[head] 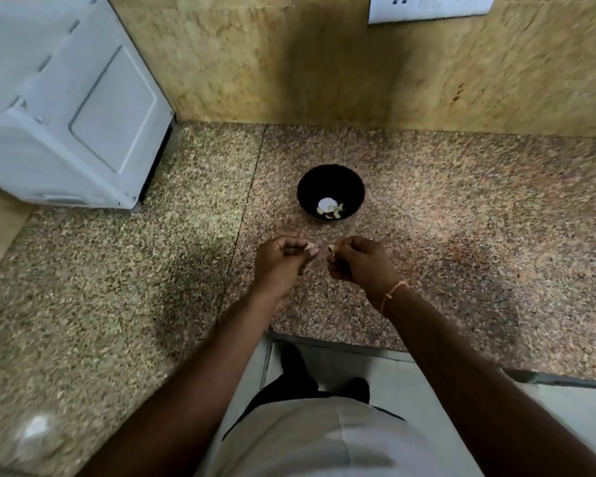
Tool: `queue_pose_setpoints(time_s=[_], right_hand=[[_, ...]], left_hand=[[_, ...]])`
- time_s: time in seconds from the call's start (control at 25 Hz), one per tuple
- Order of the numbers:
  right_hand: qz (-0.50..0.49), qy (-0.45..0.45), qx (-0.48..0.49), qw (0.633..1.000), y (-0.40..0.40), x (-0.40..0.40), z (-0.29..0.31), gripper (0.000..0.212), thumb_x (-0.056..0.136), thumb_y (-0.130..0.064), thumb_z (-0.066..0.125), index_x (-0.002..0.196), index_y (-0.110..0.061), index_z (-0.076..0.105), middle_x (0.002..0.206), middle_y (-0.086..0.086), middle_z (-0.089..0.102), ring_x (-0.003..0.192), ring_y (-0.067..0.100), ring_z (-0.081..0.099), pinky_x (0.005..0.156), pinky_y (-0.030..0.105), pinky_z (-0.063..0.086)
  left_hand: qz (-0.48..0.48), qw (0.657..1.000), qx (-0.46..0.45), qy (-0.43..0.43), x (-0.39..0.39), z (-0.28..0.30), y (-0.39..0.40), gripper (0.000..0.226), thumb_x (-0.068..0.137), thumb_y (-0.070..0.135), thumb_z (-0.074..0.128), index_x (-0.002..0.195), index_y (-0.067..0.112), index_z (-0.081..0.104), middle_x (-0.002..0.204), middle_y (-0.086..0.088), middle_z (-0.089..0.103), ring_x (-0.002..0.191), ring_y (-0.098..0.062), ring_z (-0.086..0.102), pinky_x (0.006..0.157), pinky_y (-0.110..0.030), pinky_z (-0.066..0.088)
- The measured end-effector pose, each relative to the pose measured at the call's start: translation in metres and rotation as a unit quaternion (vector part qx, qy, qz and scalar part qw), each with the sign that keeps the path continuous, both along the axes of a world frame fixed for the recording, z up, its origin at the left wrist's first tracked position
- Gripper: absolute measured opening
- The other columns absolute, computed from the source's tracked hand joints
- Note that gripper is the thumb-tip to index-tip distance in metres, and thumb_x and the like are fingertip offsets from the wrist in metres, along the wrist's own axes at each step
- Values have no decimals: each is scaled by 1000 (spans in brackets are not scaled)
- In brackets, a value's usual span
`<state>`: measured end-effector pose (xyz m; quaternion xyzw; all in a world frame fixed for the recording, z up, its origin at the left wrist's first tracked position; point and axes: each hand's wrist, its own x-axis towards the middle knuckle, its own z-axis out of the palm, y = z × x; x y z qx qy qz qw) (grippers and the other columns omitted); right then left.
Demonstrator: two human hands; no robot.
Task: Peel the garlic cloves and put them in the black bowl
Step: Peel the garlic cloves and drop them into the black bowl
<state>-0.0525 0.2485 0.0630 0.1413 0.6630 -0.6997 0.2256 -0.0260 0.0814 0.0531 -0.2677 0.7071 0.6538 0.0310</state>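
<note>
A white appliance [62,108] is noted at the far left of the counter [117,270], against the wall. Nearer centre, the left hand [283,261] is held above the counter with fingers curled, a small pale piece [312,250] pinched at its fingertips. Just beside it, the right hand [358,261] is likewise curled, a second pale scrap [331,250] pinched in its grip; whether either piece is clove or skin cannot be told. Beyond both hands stands the black bowl [330,192], with pale garlic pieces [329,208] lying at its bottom.

The peeling step is judged to be in hand. The next move would call for skin to be parted from clove and the bare clove carried forward and released over the bowl.
</note>
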Motion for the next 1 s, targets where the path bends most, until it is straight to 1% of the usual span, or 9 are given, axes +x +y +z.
queue_pose_setpoints(time_s=[0.12, 0.2, 0.36, 0.48, 0.68, 0.8, 0.88, 0.96, 1.0], right_hand=[[20, -2, 86, 996, -15, -2, -35, 20, 101, -4, 59, 86, -11, 70, 74, 11, 71, 70, 32, 68, 71, 42, 62], [67, 45, 189, 979, -22, 2, -54, 15, 98, -9, 65, 92, -16, 75, 76, 9, 75, 71, 32, 72, 73, 46, 64], [166, 122, 366, 907, -31, 7, -63, 14, 95, -22, 69, 106, -18, 76, 90, 3, 76, 81, 19, 71, 74, 28, 55], [188, 169, 440, 862, -33, 4, -65, 12, 93, -27, 68, 99, -18, 73, 87, 5, 75, 79, 26, 71, 70, 32, 56], [205, 240, 493, 811, -13, 1, -70, 16, 93, -31, 67, 105, -23, 74, 100, 7, 67, 86, 31, 66, 67, 33, 52], [210, 246, 467, 823, -5, -2, -72, 14, 92, -29, 68, 103, -23, 75, 96, 6, 68, 82, 30, 67, 67, 35, 55], [208, 241, 459, 830, -5, -4, -73, 15, 91, -32, 67, 103, -25, 74, 95, 5, 69, 81, 30, 68, 69, 40, 58], [199, 245, 454, 833, -5, -6, -72, 17, 91, -32, 65, 104, -26, 74, 95, 4, 70, 81, 29, 69, 68, 40, 59], [203, 252, 451, 832, -5, -7, -72, 17, 91, -30, 65, 105, -26, 74, 96, 3, 70, 81, 28, 69, 69, 39, 59]], left_hand=[[-19, 991, -131, -24, -4, -31, -21, 21, 78, 19, 92, 85, 18, 72, 80, 5, 75, 74, -11, 71, 71, -29, 60], [-43, 980, -190, -28, -2, -48, -32, 21, 80, 22, 91, 87, 19, 72, 83, 6, 74, 76, -11, 70, 75, -31, 60], [-121, 953, -275, -32, 1, -73, -47, 20, 81, 28, 88, 94, 21, 74, 91, 3, 76, 85, -16, 71, 77, -35, 61], [-174, 920, -352, -19, 0, -80, -53, 19, 83, 37, 80, 96, 25, 74, 97, 3, 70, 92, -22, 66, 76, -41, 59], [-161, 917, -366, -3, 3, -67, -50, 27, 81, 35, 83, 101, 22, 72, 103, 1, 62, 99, -22, 57, 77, -36, 52], [-162, 915, -368, 33, 7, -49, -36, 16, 89, 29, 77, 101, 21, 71, 101, 5, 58, 94, -15, 57, 74, -33, 51], [-216, 913, -344, 38, 4, -47, -26, 4, 92, 25, 73, 93, 21, 72, 92, 6, 68, 79, -12, 63, 67, -34, 56], [-277, 905, -323, -18, -1, -47, -12, 7, 89, 23, 72, 85, 18, 72, 79, 4, 72, 69, -15, 67, 63, -37, 58], [-291, 901, -318, -54, -4, -47, -5, 9, 88, 24, 71, 83, 16, 72, 77, 1, 73, 70, -19, 69, 64, -37, 59]])
